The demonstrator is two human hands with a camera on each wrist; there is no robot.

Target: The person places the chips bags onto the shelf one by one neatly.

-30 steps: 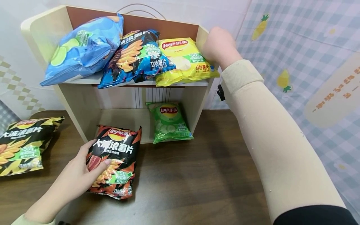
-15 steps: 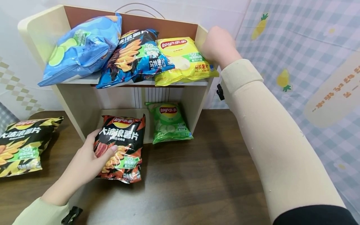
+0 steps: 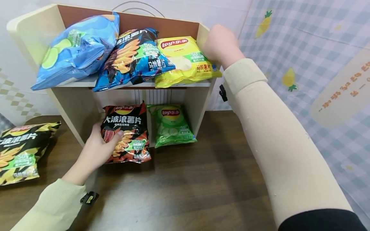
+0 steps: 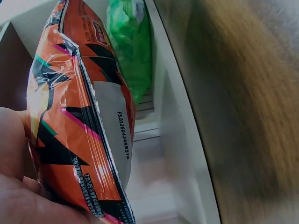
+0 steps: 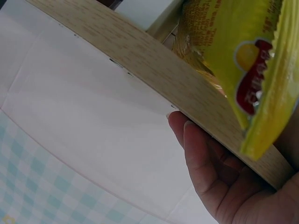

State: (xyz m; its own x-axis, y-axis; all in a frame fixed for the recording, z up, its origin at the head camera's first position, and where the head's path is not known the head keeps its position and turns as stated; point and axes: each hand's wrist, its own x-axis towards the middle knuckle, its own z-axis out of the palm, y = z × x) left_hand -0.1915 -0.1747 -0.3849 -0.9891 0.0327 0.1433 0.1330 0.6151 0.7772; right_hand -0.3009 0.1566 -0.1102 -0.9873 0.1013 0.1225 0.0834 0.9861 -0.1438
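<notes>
My left hand (image 3: 98,146) grips the left side of a black and red Lay's chip bag (image 3: 130,131), its thumb across the front. The bag stands upright at the opening of the shelf's lower compartment; in the left wrist view its orange side seam faces the camera. Just right of it, a green chip bag (image 3: 173,126) leans inside the same compartment. Up at the shelf's top right, my right hand (image 3: 221,45) holds the side panel (image 5: 187,84); the right wrist view has the fingers along its outer face, beside the yellow chip bag (image 3: 185,59).
On the top shelf, a light blue chip bag (image 3: 78,51) and a dark blue chip bag (image 3: 134,57) sit left of the yellow one. A black and yellow chip bag (image 3: 21,150) lies on the wooden table (image 3: 185,189) at left. Checkered cloth (image 3: 289,41) hangs at right.
My left hand has carried the black and red chip bag forward from the table, up to the lower compartment's opening. The right hand keeps its hold on the panel.
</notes>
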